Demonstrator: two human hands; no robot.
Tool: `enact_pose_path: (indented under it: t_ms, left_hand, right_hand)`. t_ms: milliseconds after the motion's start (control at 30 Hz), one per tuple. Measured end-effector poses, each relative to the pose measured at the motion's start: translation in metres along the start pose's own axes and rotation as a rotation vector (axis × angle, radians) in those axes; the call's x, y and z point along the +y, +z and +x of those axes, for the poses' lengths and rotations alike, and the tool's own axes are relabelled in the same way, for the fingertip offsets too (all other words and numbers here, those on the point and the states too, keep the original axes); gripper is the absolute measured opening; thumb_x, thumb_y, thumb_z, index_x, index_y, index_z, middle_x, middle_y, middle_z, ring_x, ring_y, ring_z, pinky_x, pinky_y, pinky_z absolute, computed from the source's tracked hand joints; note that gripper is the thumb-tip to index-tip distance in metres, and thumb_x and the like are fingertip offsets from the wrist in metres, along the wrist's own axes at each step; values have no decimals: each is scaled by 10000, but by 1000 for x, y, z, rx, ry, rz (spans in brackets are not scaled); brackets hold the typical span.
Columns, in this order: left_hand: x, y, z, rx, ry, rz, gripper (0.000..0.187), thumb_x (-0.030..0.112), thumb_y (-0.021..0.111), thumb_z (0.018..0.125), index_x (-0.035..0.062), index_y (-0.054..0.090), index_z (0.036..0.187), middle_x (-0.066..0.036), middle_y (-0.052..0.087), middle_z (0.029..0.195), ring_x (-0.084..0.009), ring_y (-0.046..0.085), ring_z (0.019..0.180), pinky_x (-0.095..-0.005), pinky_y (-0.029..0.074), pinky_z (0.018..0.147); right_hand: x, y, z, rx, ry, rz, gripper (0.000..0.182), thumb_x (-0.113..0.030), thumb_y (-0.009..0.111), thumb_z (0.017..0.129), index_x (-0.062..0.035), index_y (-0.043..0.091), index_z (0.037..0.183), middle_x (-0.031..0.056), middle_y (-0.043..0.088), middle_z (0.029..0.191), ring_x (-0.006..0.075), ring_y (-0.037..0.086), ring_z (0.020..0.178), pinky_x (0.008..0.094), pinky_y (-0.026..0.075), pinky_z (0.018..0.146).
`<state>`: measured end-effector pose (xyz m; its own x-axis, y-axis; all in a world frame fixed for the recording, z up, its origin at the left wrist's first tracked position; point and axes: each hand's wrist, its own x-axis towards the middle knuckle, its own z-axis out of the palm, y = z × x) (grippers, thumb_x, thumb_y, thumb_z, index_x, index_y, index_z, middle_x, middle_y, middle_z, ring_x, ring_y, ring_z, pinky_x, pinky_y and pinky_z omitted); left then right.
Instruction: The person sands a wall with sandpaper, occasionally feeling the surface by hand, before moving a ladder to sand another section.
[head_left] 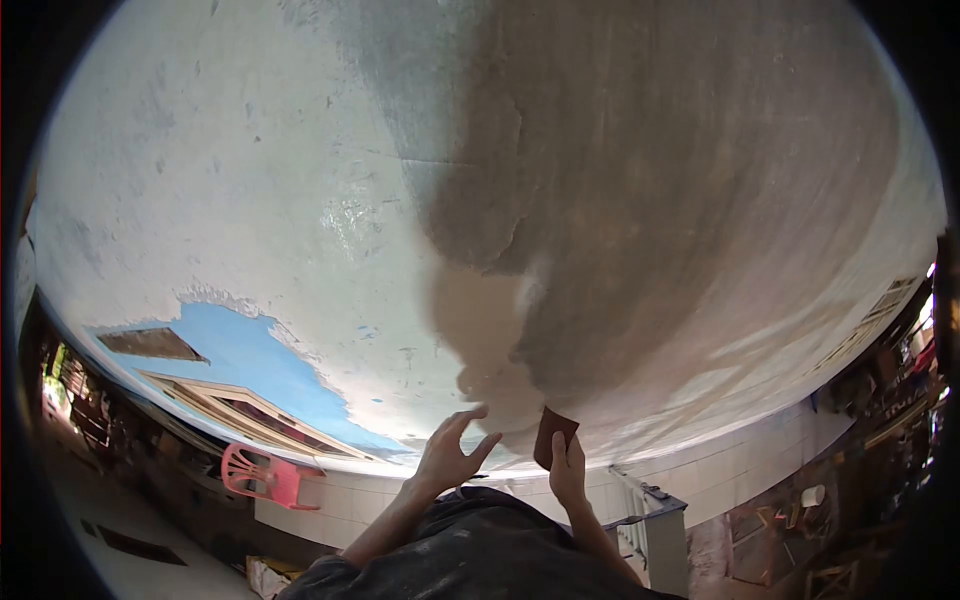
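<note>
My right hand [568,474] grips a folded brown piece of sandpaper [550,434], thumb lying across its face and fingers behind it. The sheet is held up in front of the pale, patchy wall [300,180]. To its left, my left hand [452,456] is raised with nothing in it, thumb and fingers spread apart near the wall's lower part. A broad shadow falls over the middle and right of the wall, where a cracked, uneven line runs down the surface.
A bright blue patch [240,345] with a window [250,415] lies at lower left. Below it stands a pink plastic chair [268,476]. A grey cabinet-like box [660,545] is beside me on the right; a white container [813,496] and wooden pieces lie farther right.
</note>
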<state>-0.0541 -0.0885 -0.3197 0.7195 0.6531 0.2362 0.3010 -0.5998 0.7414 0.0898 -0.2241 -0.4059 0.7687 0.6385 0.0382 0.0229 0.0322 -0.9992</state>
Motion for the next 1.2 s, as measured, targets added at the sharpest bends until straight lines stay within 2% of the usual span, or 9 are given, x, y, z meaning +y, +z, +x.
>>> enact_pose_path:
  t_ms: [67, 200, 300, 367, 467, 567, 633, 900, 1200]
  left_hand:
    - [-3, 15, -1, -32, -1, -36, 267, 206, 711, 821, 35, 659, 1018, -162, 636, 1075, -292, 620, 1015, -363, 483, 884]
    - [1, 11, 6, 99, 90, -79, 276, 203, 711, 817, 47, 649, 1036, -137, 647, 1057, -265, 620, 1015, -353, 485, 878]
    - [-4, -18, 22, 302, 104, -83, 183, 136, 718, 804, 34, 674, 949, -117, 687, 906, -228, 674, 857, -310, 511, 760]
    - [-14, -38, 32, 432, 73, -50, 138, 161, 699, 831, 25, 700, 852, -103, 696, 759, -174, 685, 713, -292, 515, 674]
    - [-9, -71, 48, 425, -4, -86, 201, 218, 644, 884, 34, 721, 857, -76, 702, 711, -134, 666, 599, -247, 501, 593]
    - [-11, -89, 62, 360, -162, -125, 532, 467, 555, 906, -19, 720, 767, -105, 675, 606, -131, 652, 587, -265, 497, 587]
    - [-28, -90, 69, 373, -213, -295, 593, 516, 552, 894, -31, 713, 728, -104, 669, 590, -135, 644, 567, -256, 487, 569]
    - [-20, -88, 70, 417, -224, -395, 615, 534, 575, 873, -32, 690, 664, -137, 649, 564, -170, 647, 528, -274, 496, 540]
    - [-29, -88, 69, 396, -226, -365, 591, 500, 570, 890, -35, 687, 668, -136, 652, 569, -172, 649, 518, -262, 494, 539]
  right_hand:
    - [1, -3, -4, 0, 73, 34, 365, -245, 428, 997, 52, 494, 1201, 116, 604, 1025, 168, 543, 933, 300, 429, 834]
    - [-25, -10, -7, 52, 74, 52, 359, -233, 435, 999, 45, 495, 1218, 96, 590, 1075, 151, 515, 968, 296, 399, 878]
    - [-63, -12, 4, 134, -210, -78, 387, -179, 386, 1001, 57, 412, 1307, 158, 468, 1278, 235, 419, 1180, 341, 317, 999]
    - [-82, -8, 17, 177, -397, -167, 419, -143, 353, 1002, 64, 357, 1366, 200, 386, 1414, 290, 355, 1322, 370, 263, 1080]
    - [-91, 9, 36, 246, -667, -238, 421, -95, 338, 989, 73, 341, 1375, 237, 322, 1446, 367, 268, 1368, 437, 220, 1107]
    - [-110, 27, 54, 234, -859, -408, 425, -83, 346, 981, 74, 345, 1375, 262, 278, 1460, 417, 206, 1380, 489, 202, 1103]
    - [-121, 38, 73, 222, -975, -490, 433, -81, 357, 973, 72, 344, 1378, 272, 250, 1470, 440, 163, 1386, 519, 170, 1103]
    - [-169, 75, 115, 302, -1158, -624, 526, -173, 462, 924, 50, 349, 1387, 289, 203, 1481, 466, 32, 1398, 589, -43, 1087]
    - [-101, 83, 126, 375, -1252, -786, 556, -200, 493, 897, 38, 362, 1382, 300, 200, 1477, 498, 29, 1386, 634, -58, 1059]
